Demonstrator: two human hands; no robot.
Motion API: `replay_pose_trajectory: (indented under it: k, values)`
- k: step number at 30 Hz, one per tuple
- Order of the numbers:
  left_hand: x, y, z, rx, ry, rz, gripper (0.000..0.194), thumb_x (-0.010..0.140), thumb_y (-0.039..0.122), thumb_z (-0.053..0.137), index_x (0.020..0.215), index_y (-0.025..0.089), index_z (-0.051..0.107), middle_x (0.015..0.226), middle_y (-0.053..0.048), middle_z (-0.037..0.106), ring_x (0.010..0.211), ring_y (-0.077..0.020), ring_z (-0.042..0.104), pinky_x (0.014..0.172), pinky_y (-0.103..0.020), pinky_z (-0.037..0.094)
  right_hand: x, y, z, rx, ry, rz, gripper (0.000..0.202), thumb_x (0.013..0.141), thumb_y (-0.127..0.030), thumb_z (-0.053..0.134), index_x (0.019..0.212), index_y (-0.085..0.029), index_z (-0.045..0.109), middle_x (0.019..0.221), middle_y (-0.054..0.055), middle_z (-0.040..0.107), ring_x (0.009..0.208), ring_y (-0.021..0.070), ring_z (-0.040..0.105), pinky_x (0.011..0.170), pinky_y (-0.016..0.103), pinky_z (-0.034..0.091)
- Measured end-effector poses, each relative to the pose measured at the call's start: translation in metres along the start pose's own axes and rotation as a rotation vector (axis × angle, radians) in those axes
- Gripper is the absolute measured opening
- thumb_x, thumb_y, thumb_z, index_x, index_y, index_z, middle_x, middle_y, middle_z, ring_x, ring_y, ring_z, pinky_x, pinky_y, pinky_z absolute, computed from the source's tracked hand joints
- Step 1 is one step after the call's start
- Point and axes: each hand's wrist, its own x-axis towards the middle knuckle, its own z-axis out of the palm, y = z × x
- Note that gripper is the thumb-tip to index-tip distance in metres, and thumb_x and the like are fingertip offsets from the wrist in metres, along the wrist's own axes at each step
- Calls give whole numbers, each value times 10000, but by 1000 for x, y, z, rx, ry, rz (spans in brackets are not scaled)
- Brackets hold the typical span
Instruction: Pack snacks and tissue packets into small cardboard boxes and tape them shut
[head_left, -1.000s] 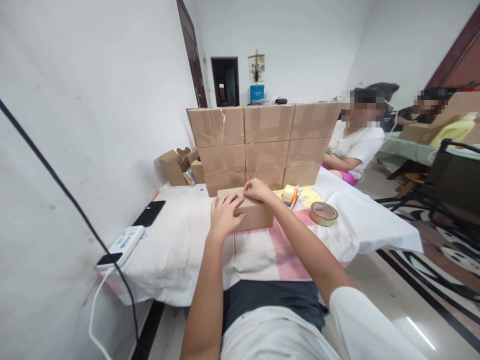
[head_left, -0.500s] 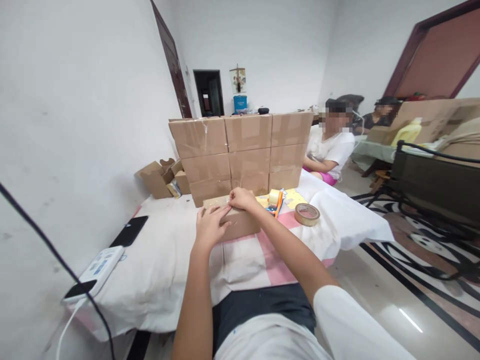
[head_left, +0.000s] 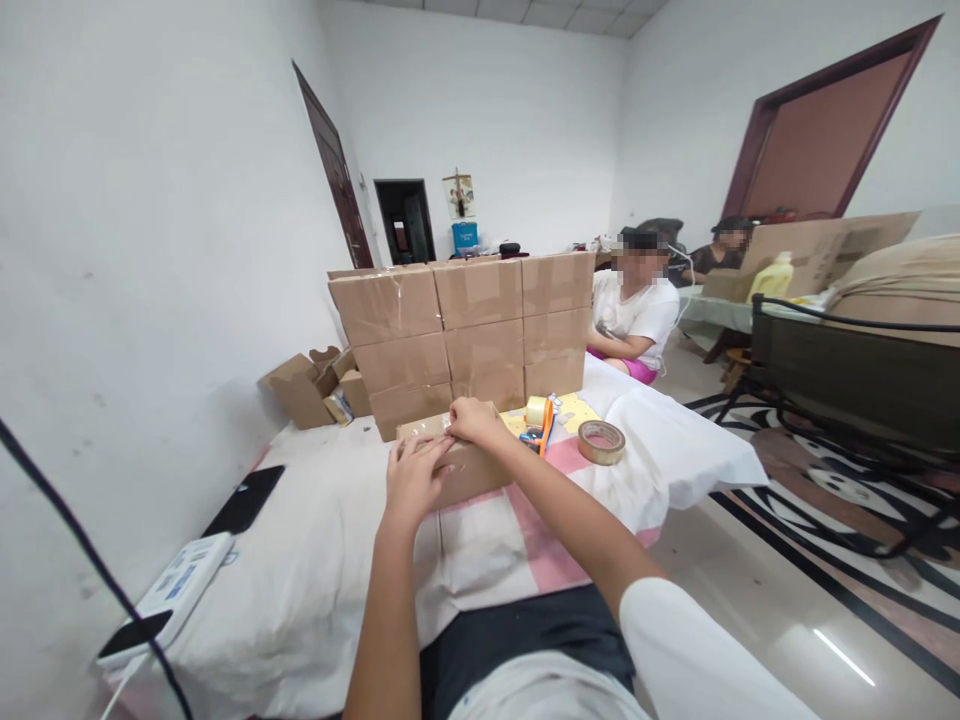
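Note:
A closed cardboard box [head_left: 472,476] lies in front of me on the cloth-covered table, with shiny tape on its top. My left hand [head_left: 412,475] rests on the box's left end, fingers spread. The fingers of my right hand [head_left: 472,420] are pinched together at the top of the box, close to my left fingertips; what they pinch is too small to make out. Right of the box are an orange-and-blue tape dispenser [head_left: 546,425] and a roll of brown tape [head_left: 601,442].
Behind the box stands a wall of stacked cartons [head_left: 480,345]. Open cardboard boxes [head_left: 300,390] lie at the left, a black phone [head_left: 246,498] and a power strip [head_left: 169,595] nearer me. A person [head_left: 637,310] sits beyond the table's right side.
The camera view has tilted up and shifted slightly, so the scene sits lower in the picture. Both hands remain at the top of the box, in nearly the same pose.

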Motion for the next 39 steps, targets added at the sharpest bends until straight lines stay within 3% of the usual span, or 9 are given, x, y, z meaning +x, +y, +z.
replay_pose_trajectory:
  k: [6, 11, 17, 19, 23, 27, 31, 36, 39]
  values:
    - [-2, 2, -1, -29, 35, 13, 416, 857, 240, 657, 1254, 363, 648, 1307, 34, 687, 1246, -285, 559, 1138, -548, 253, 2, 32, -7, 151, 93, 47, 728, 706, -493, 786, 1305, -139, 576, 1426, 229, 490, 1375, 414, 382, 1120, 577, 261]
    - [-4, 4, -4, -48, 65, 22, 405, 849, 272, 649, 1248, 342, 651, 1315, 24, 682, 1229, -285, 573, 1127, -542, 263, -13, 94, -6, 460, -123, -191, 655, 823, -483, 677, 1417, -273, 499, 1485, 67, 461, 1344, 225, 472, 1115, 347, 370]
    - [-9, -4, -6, -125, 10, 50, 433, 786, 251, 635, 1206, 355, 670, 1319, 33, 677, 1261, -280, 565, 1145, -539, 239, -70, 125, 31, 749, -59, -437, 1038, 681, -549, 792, 1537, -276, 273, 1597, 125, 160, 1527, 287, 127, 1212, 440, 206]
    - [-10, -6, -6, -147, -14, 60, 459, 778, 226, 613, 1218, 345, 666, 1324, 18, 674, 1279, -282, 553, 1152, -548, 226, -88, 122, 45, 696, 68, -431, 1102, 602, -525, 857, 1517, -278, 295, 1598, 135, 112, 1530, 310, 97, 1216, 458, 199]
    - [-12, 0, -9, -199, -12, 126, 425, 794, 195, 584, 1185, 326, 685, 1274, 5, 703, 1276, -277, 549, 1166, -565, 215, -117, 115, 62, 687, 370, -382, 826, 592, -434, 865, 1321, -249, 524, 1485, 137, 287, 1458, 325, 275, 1181, 454, 293]
    - [-9, 19, -11, -241, 201, 236, 294, 880, 231, 575, 1141, 298, 695, 1343, -25, 651, 1360, -293, 452, 1161, -568, 278, -153, 129, 50, 748, 512, -303, 684, 615, -438, 824, 1227, -245, 588, 1409, 142, 389, 1347, 347, 421, 983, 429, 489]
    - [-4, 31, -3, -279, 398, 256, 418, 900, 228, 593, 1317, 253, 584, 1483, -85, 504, 1417, -300, 363, 1156, -542, 341, -213, 177, 7, 727, 717, -226, 597, 700, -511, 736, 1219, -253, 595, 1331, 127, 503, 1269, 352, 497, 915, 451, 512]
    - [0, 28, 17, -204, 392, 230, 271, 896, 231, 620, 1159, 256, 676, 1411, -77, 563, 1363, -307, 409, 1127, -525, 380, -284, 263, -44, 548, 1287, 10, 624, 678, -541, 707, 1238, -281, 615, 1259, 103, 587, 1218, 417, 531, 1068, 654, 350]
    - [1, 22, 24, -205, 308, 165, 181, 918, 222, 562, 986, 268, 722, 1243, -55, 662, 1256, -272, 510, 1076, -465, 427, -287, 312, -50, 375, 1399, 355, 664, 693, -555, 674, 1325, -400, 544, 1330, 115, 563, 1213, 415, 554, 998, 606, 436]
